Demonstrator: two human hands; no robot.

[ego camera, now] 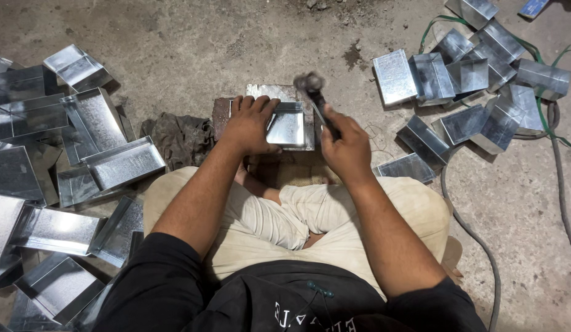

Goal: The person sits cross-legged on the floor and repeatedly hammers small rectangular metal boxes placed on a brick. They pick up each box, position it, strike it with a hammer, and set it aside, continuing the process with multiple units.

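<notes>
Galvanized sheet-metal box (287,123) sat on a block, left hand (248,126) pressed flat on it, fingers spread; right hand (346,146) clenched around raised hammer (315,95), head blurred.

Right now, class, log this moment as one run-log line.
left hand: pressing sheet-metal box on block | right hand: gripping hammer, raised over box | piles of metal boxes both sides

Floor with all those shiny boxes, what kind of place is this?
Probably a small sheet-metal workshop. Piles of folded metal boxes lie on a rough concrete floor, and a seated person's left hand steadies one box while the right hand holds a hammer above it.
</notes>
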